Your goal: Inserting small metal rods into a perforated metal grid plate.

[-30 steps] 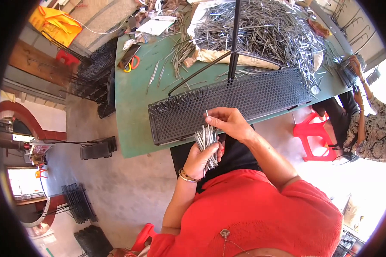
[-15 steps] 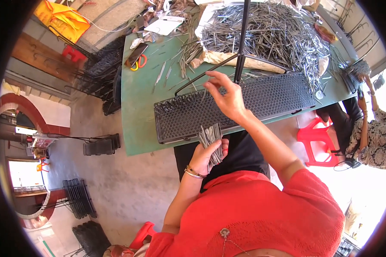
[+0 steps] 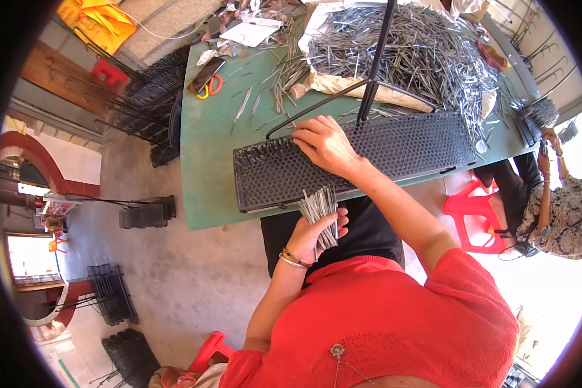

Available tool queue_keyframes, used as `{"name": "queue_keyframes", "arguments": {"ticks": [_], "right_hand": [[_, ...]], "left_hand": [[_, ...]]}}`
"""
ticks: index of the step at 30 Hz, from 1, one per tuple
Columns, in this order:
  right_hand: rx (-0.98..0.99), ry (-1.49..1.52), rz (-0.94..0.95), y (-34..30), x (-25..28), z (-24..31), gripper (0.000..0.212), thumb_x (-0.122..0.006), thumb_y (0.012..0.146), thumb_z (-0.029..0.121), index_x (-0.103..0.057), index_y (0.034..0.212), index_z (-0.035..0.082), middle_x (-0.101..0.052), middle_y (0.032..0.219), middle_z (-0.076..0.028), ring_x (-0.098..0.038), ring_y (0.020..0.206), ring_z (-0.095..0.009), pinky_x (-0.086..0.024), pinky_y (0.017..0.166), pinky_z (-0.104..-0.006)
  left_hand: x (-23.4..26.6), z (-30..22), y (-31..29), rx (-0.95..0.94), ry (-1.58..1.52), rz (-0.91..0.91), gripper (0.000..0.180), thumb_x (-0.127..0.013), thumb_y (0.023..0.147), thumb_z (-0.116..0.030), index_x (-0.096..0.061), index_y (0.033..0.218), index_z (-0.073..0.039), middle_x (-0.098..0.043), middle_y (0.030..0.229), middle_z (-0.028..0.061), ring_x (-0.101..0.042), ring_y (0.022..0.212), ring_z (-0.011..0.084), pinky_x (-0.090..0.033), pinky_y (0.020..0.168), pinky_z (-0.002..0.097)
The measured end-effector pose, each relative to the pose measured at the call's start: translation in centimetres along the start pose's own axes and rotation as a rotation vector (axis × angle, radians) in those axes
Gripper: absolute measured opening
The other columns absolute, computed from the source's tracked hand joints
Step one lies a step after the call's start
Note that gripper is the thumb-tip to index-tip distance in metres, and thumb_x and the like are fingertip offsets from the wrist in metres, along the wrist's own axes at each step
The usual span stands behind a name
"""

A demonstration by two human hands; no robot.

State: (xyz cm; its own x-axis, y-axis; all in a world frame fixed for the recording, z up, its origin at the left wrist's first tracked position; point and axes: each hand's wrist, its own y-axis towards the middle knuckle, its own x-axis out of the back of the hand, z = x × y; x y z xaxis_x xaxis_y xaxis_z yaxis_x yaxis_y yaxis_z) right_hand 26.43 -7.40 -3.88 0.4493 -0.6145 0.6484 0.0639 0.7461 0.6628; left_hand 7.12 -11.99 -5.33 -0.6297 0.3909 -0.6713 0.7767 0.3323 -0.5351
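Note:
My left hand (image 3: 307,238) is wrapped round a bundle of thin grey metal rods (image 3: 320,210), held upright just off the near edge of the table. Beyond it, a long black rack (image 3: 394,152) full of small round holes lies along the table edge. Short rods stand in some holes at its far left. Over that left part, my right hand (image 3: 326,143) reaches down with fingers drawn together at the holes. Whatever is between those fingertips is hidden. A black rod frame (image 3: 372,71) rises behind the rack.
A large heap of metal rods (image 3: 394,52) lies on brown paper on the green table (image 3: 207,165). Scissors (image 3: 212,86) and a phone (image 3: 207,72) sit at the left. At right, a person (image 3: 556,207) works beside a red stool (image 3: 475,220). More black racks (image 3: 149,213) stand on the floor.
My right hand has come down and slightly left onto the rack, its raised fingers now drawn together. The left hand still holds the bundle in nearly the same place.

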Motion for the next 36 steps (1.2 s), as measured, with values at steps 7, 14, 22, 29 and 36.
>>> {"name": "queue_keyframes", "arguments": {"ticks": [7,14,22,29,36], "right_hand": [[-0.093,0.057,-0.155,-0.4,3.3,1.5,0.019,-0.07,0.078,0.016,-0.068,0.093,0.003,-0.064,0.086,-0.008,-0.059,0.075,-0.024,-0.047,0.07,-0.0348],[-0.763,0.688,0.467,-4.1,5.3,4.0,0.025,-0.072,0.081,0.02,-0.068,0.091,-0.002,-0.067,0.077,-0.007,-0.058,0.068,-0.008,-0.048,0.061,-0.0259],[-0.864,0.879,0.379,-5.1,4.2,3.2,0.022,-0.07,0.08,0.013,-0.065,0.09,-0.006,-0.065,0.075,-0.007,-0.06,0.068,-0.01,-0.05,0.06,-0.0256],[-0.767,0.798,0.05,-2.2,4.6,2.8,0.02,-0.065,0.086,0.008,-0.061,0.101,-0.005,-0.067,0.09,-0.008,-0.063,0.082,-0.011,-0.051,0.073,-0.0251],[-0.494,0.475,-0.172,-0.1,1.9,0.4,0.015,-0.064,0.086,0.007,-0.061,0.099,0.0,-0.067,0.088,-0.007,-0.063,0.083,-0.012,-0.05,0.076,-0.0269]], "left_hand": [[-0.1,-0.7,-0.4,-0.063,-0.023,-0.031,0.023,-0.06,0.088,-0.01,-0.059,0.108,0.0,-0.065,0.103,0.0108,-0.065,0.088,0.0184,-0.057,0.077,0.0347],[-0.3,-1.1,0.2,-0.096,-0.061,0.02,0.022,-0.057,0.09,-0.012,-0.057,0.11,-0.003,-0.065,0.1,0.0067,-0.064,0.085,0.0142,-0.057,0.072,0.0303],[-1.2,-0.9,-0.1,-0.154,0.001,-0.066,0.027,-0.061,0.089,-0.021,-0.06,0.11,-0.004,-0.067,0.093,0.0056,-0.067,0.077,0.0161,-0.056,0.061,0.0265],[-0.5,-0.6,-0.2,-0.141,-0.07,-0.127,0.024,-0.062,0.088,-0.02,-0.059,0.107,-0.007,-0.066,0.092,0.0063,-0.067,0.08,0.0185,-0.058,0.063,0.0321],[0.2,0.1,0.3,-0.096,-0.063,-0.081,0.024,-0.061,0.088,-0.012,-0.055,0.109,-0.005,-0.063,0.092,0.0076,-0.066,0.085,0.02,-0.058,0.075,0.0367]]}}
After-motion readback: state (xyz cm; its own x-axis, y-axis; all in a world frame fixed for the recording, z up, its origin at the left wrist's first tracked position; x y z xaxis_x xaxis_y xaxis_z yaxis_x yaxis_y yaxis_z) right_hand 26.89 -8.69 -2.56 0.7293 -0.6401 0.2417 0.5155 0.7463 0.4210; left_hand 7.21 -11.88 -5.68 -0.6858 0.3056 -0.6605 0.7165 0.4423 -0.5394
